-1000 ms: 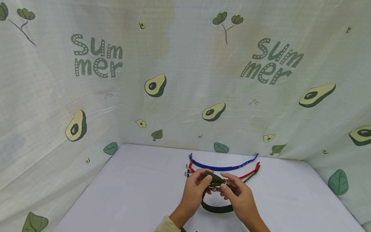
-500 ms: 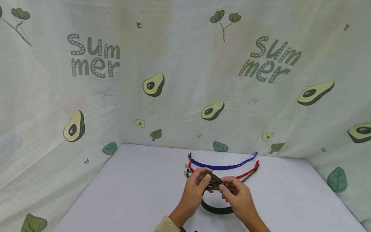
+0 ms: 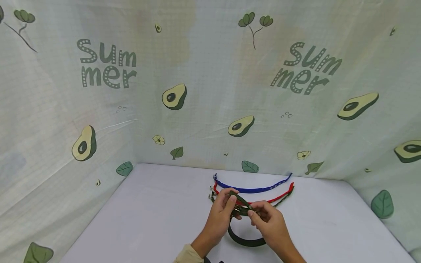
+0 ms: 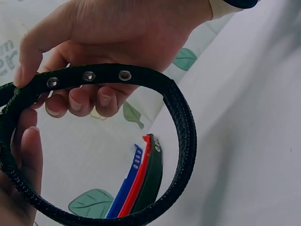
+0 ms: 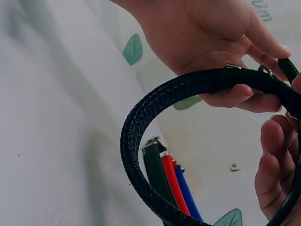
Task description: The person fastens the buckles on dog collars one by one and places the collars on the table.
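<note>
Both hands hold a dark green pet collar [image 3: 246, 243], bent into a loop that hangs below the fingers. With thumb and fingers, my left hand [image 3: 218, 212] pinches the strap at its upper left. My right hand [image 3: 271, 221] pinches the overlapping strap on the other side. In the left wrist view, metal-rimmed eyelets [image 4: 89, 76] line the strap along the left hand's fingers. The right wrist view has metal rings [image 5: 265, 70] on the strap at the right hand, where a strap end [image 5: 288, 68] sticks up at the fingertips. Fingers partly hide where the straps overlap.
Behind the hands, a blue collar [image 3: 250, 190], a red collar [image 3: 274, 199] and another dark green collar [image 3: 285, 197] lie stretched out side by side on the white table [image 3: 148, 215]. A printed curtain [image 3: 204, 91] stands along the back and sides.
The left fingers have shifted slightly up and left with the strap. The right hand has edged down a little, and its thumb now covers the ring seen earlier. The loop hangs a bit lower.
</note>
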A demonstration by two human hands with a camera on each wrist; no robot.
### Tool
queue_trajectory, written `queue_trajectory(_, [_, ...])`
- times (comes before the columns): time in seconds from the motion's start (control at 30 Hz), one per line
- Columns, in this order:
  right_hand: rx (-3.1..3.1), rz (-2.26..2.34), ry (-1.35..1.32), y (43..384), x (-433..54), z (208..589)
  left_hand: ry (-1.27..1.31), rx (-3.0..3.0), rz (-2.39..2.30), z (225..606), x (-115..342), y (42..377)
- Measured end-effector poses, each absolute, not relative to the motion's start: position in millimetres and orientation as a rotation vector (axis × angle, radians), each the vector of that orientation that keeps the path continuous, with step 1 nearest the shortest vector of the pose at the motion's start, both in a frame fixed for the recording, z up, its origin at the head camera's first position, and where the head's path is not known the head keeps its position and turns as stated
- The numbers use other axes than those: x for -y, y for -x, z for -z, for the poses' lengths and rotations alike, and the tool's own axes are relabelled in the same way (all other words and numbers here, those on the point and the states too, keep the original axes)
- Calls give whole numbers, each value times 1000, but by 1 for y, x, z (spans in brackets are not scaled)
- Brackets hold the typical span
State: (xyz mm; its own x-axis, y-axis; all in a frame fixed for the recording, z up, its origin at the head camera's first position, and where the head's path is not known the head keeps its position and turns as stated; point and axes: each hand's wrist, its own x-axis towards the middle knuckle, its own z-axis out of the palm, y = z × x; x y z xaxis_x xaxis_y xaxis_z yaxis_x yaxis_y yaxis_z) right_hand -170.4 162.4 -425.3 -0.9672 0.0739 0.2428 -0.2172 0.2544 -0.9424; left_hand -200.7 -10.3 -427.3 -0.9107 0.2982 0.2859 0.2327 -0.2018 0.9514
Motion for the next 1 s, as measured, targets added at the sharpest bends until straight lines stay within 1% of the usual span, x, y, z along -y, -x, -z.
queue_trajectory(0.27, [2265, -1775, -153, 171, -163, 427, -606, -1929, -2350, 430, 9, 203])
queue_trajectory(0.53, [2138, -1848, -153, 171, -165, 426, -632, -1855, -2319, 430, 6, 202])
queue_trajectory(0.8, [2002, -1876, -97, 171, -168, 424, -435, -2025, -2153, 431, -1, 196])
queue_trajectory(1.0, [1965, -1949, -63, 173, -168, 421, -451, -2060, -2175, 432, -1, 196])
